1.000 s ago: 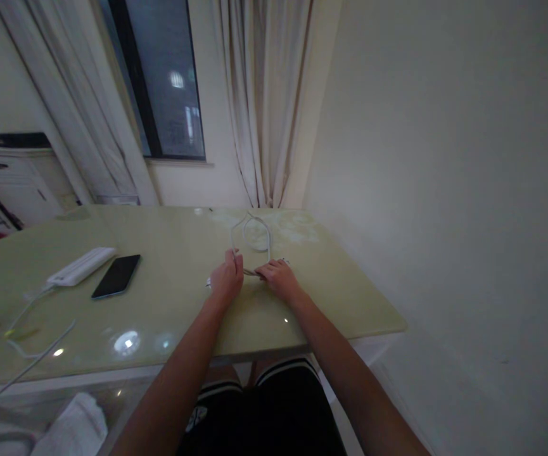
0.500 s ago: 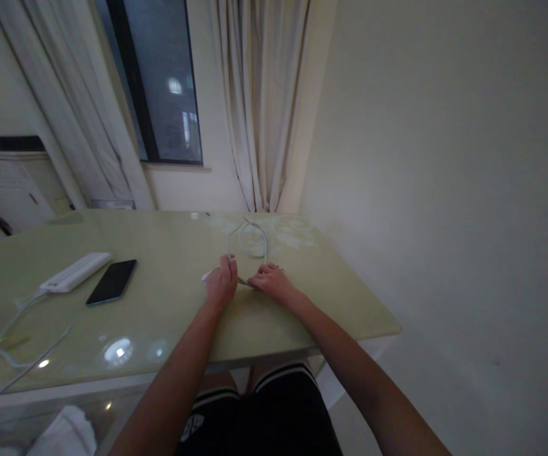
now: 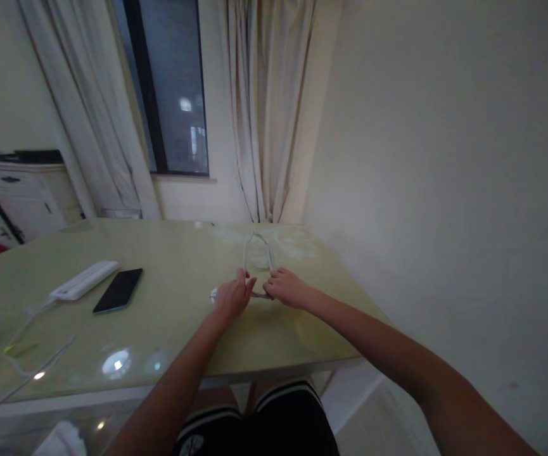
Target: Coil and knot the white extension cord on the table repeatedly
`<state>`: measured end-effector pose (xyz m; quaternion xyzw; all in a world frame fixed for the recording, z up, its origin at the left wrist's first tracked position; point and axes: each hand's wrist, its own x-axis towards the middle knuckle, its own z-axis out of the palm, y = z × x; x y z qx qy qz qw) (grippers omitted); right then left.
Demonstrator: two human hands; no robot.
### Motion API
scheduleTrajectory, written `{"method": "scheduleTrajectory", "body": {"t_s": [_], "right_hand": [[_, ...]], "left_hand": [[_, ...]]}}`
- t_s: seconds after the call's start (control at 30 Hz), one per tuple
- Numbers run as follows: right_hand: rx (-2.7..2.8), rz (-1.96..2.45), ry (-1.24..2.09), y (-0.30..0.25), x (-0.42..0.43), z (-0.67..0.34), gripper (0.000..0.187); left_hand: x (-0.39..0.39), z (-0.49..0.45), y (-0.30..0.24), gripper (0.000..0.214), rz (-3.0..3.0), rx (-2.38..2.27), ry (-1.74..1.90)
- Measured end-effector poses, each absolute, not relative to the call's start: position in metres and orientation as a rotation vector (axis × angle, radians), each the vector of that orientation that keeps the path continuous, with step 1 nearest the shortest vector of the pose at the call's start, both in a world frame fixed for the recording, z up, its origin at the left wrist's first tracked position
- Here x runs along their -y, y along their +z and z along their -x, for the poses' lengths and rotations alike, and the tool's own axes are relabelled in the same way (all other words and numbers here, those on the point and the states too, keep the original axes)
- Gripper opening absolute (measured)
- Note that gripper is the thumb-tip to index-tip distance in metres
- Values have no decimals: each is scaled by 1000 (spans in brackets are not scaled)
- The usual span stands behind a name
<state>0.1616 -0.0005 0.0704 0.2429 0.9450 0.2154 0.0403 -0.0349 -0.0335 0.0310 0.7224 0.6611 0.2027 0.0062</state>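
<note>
A pale, thin white cable [image 3: 270,253] forms a loop standing up a little from the tabletop, with its reflection below it. My left hand [image 3: 233,297] is closed around the loop's left side, thumb toward the right. A small white end piece [image 3: 213,295] pokes out at its left; its exact kind is unclear. My right hand [image 3: 286,288] pinches the loop's right side. Between both hands a short stretch of the cable runs low, near the table. The fingertips are small and partly hidden.
On the glossy pale green table [image 3: 173,253] lie a black phone [image 3: 118,291] and a white power strip [image 3: 85,280] with its cord [image 3: 33,318]. Another white cable [image 3: 21,384] crosses the front edge at left. A wall [image 3: 420,190] stands along the right side.
The view has shifted slightly, so the table sits lower and further right. The cable loop has become narrower, and my right forearm has swung outward. Both hands stay on the cable.
</note>
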Motion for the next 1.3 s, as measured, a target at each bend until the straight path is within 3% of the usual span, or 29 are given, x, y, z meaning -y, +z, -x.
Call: {"method": "scheduleTrajectory", "body": {"t_s": [0.27, 0.63, 0.8, 0.9, 0.97, 1.07, 1.2, 1.3], "right_hand": [[-2755, -897, 697, 93, -36, -215, 14], [-2431, -1500, 553, 96, -37, -370, 18], [-2417, -1639, 539, 101, -35, -368, 19], [-2446, -1728, 459, 109, -42, -360, 9], [-2501, -1898, 264, 114, -49, -355, 6], [-2674, -2328, -193, 121, -60, -339, 23], [-2858, -2933, -1124, 116, -64, -291, 42], [-2952, -2782, -1753, 100, -56, -246, 44]], "left_hand": [[48, 73, 59, 80, -2252, -2078, 250], [73, 224, 53, 49, -2217, -2255, 171], [59, 231, 54, 48, -2073, -2214, 451], [50, 228, 55, 52, -1948, -1937, 573], [47, 222, 56, 48, -1789, -1732, 731], [43, 201, 61, 34, -1322, -1492, 1093], [32, 149, 73, 18, -650, -1083, 1547], [25, 106, 73, 20, -424, -941, 1629]]}}
